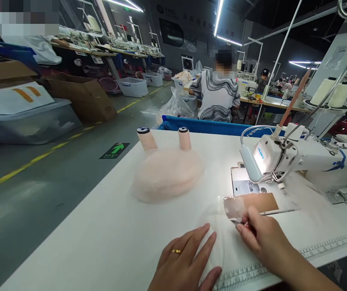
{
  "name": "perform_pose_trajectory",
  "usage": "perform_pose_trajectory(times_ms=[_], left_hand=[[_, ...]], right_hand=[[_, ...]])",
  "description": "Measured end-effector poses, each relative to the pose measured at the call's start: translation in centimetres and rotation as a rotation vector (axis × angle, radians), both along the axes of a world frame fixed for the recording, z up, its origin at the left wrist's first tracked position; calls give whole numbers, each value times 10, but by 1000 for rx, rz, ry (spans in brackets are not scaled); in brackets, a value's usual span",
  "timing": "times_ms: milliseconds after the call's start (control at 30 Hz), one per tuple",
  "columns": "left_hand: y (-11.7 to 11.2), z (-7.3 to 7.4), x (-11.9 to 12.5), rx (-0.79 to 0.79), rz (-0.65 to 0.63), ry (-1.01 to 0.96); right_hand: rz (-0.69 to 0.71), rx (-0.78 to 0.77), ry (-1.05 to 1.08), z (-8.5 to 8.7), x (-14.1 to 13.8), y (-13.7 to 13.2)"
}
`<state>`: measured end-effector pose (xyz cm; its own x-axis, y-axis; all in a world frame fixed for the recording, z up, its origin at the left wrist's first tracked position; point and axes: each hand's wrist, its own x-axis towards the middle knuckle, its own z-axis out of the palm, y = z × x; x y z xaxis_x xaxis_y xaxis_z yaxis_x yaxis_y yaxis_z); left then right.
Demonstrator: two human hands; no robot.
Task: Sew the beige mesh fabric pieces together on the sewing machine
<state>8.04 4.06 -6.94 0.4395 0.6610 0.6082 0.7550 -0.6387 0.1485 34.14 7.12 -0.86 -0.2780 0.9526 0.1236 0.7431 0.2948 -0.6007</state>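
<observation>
My left hand [185,258] lies palm down with its fingers stretched out, pressing on a sheer whitish fabric [217,238] at the table's front. A gold ring shows on one finger. My right hand [264,238] is closed around a small tool with a metal tip [234,221] and a bit of red; its kind is mostly hidden by the fingers. The tip touches or nearly touches the fabric. Just beyond lies a flat brown piece [261,201], its left part under something clear and shiny. A thin white rod [278,211] runs along its near edge.
A sewing machine [261,157] stands at the right. Further back on the white table [106,226] lies a pale pink sheer fabric pile [167,176], by two thread cones [147,139]. A printed ruler strip [252,273] follows the front edge. A person [217,93] sits ahead.
</observation>
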Motion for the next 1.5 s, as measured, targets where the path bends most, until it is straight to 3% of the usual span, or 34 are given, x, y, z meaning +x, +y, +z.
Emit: perform_pose_trajectory(times_ms=[133, 200, 300, 367, 433, 500, 600, 700, 867, 1033, 1167, 1300, 1500], left_hand=[[13, 25, -3, -111, -58, -85], [25, 43, -2, -150, -115, -47], [43, 62, 10, -198, -366, 148], [50, 69, 23, -292, -321, 275], [52, 73, 34, -413, -96, 327], [53, 78, 41, -491, 68, 322], [56, 86, 45, -500, 115, 299], [65, 93, 49, -469, 74, 245], [88, 93, 54, -699, -135, 37], [98, 96, 58, -912, -175, -117], [104, 94, 69, -1061, -157, -349], [105, 87, 78, -1139, -139, -515], [107, 68, 77, -1239, -102, -680]], right_hand=[[-217, -4, -148, 9, 65, 4], [-335, 88, -227, 10, 106, 10], [-382, 253, -350, 10, 155, 19], [-357, 445, -410, 11, 166, 20], [-270, 595, -390, 15, 154, 14], [-101, 603, -274, 20, 125, 3], [209, 390, -59, 20, 66, -13], [352, 317, -3, 5, 20, -18], [330, 193, -126, -15, -1, -3], [311, -7, 83, 9, 15, 11], [103, -197, 232, 18, 15, 21], [-53, -183, 318, 11, 11, 34], [-22, -172, 409, 11, 22, 48]])
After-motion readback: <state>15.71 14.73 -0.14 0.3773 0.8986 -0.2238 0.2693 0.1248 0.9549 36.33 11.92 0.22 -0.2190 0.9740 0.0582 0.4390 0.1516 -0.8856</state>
